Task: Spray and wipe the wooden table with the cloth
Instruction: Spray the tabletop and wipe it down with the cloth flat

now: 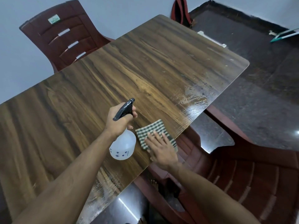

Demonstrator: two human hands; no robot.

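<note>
The wooden table [113,75] fills the middle of the view. My left hand [118,120] grips the black trigger head of a white spray bottle [123,145], nozzle pointing toward the far right part of the table. My right hand [161,147] lies flat with straight fingers on a green-and-white checked cloth [152,129] at the table's near right edge. A wet, shiny patch [195,99] covers the table's right side near the corner.
A dark red plastic chair [64,38] stands behind the table's far side. Another red chair [242,175] sits below the near right edge. Dark floor [258,94] lies to the right, with a red bag [180,10] against the wall.
</note>
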